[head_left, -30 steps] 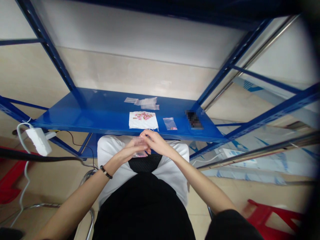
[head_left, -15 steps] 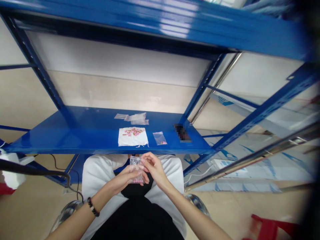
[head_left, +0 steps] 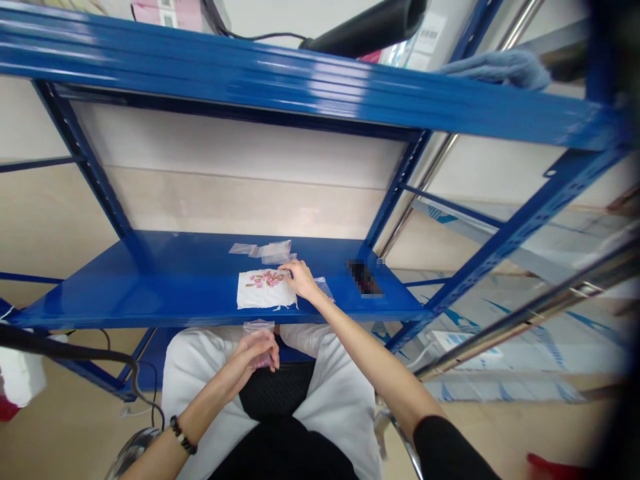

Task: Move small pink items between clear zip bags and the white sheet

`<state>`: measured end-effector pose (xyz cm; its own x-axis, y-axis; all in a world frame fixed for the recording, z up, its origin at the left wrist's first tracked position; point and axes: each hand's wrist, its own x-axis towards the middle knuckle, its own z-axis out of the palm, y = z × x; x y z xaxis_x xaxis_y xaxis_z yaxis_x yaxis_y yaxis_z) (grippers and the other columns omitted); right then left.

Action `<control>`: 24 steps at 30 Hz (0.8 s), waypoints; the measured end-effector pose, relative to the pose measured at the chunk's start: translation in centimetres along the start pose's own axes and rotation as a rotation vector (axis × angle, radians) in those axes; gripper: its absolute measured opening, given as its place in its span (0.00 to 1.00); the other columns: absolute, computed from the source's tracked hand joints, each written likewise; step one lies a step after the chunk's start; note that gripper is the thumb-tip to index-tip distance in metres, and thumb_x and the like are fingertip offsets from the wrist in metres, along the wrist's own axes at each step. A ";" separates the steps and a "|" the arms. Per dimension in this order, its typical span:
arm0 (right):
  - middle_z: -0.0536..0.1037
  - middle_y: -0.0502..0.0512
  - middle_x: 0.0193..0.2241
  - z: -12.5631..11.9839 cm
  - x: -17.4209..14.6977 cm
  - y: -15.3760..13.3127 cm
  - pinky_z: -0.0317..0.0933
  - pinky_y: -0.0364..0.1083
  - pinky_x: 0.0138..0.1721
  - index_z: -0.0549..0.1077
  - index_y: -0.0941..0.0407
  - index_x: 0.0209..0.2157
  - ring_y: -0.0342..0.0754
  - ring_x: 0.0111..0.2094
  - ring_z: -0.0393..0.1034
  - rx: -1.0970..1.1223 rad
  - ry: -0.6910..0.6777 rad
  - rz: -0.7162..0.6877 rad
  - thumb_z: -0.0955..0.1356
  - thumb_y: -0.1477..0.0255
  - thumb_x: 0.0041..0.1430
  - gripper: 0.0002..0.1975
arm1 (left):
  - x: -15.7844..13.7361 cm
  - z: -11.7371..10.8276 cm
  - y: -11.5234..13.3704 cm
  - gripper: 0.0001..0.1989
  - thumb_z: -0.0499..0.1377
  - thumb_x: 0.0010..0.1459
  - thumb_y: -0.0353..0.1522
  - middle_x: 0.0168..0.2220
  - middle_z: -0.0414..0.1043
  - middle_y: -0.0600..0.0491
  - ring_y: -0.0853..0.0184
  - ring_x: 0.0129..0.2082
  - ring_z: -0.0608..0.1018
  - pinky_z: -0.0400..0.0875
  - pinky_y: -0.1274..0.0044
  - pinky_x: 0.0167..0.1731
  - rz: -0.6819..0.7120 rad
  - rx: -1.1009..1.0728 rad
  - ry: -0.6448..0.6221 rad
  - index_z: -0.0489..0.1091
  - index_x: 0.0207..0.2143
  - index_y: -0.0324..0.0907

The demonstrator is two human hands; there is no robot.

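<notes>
Below the front edge of the blue metal shelf board (head_left: 150, 273), in the head view, the left hand (head_left: 257, 351) is curled around a clear plastic zip bag (head_left: 259, 327), whose top edge sticks out above the fingers, over the lap. The right hand (head_left: 300, 279) reaches over that edge, its fingertips drawn close together at the right side of a heap of small pink and brown pieces (head_left: 267, 278); whether they grip one, I cannot tell. The heap lies on a white cloth drawstring pouch (head_left: 250, 300), near the board's front edge. Left of the pouch, a broad stretch of blue surface runs to the board's left end. Behind it lie several flat clear plastic bags (head_left: 275, 251). Right of it, another clear bag (head_left: 325, 288) is partly hidden by the right forearm, and a dark, pixelated rectangular object (head_left: 364, 279) lies near the board's right end.
</notes>
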<state>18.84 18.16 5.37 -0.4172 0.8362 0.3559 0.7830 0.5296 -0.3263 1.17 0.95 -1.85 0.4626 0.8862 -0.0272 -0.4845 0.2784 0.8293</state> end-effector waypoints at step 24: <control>0.81 0.58 0.37 1.2 0.7 1.8 0.58 0.48 0.49 0.81 0.55 0.39 0.52 0.42 0.70 -0.053 -0.059 -0.077 0.70 0.75 0.59 0.07 | -1.1 1.0 0.9 0.13 0.64 0.57 0.38 0.25 0.72 0.50 0.67 0.25 0.77 0.69 0.78 0.24 0.006 -0.036 -0.043 0.70 0.34 0.36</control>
<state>19.43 19.89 3.96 -0.5025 0.8008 0.3258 0.7702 0.5858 -0.2522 1.00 -0.21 -0.52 0.4908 0.8713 0.0024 -0.5133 0.2869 0.8088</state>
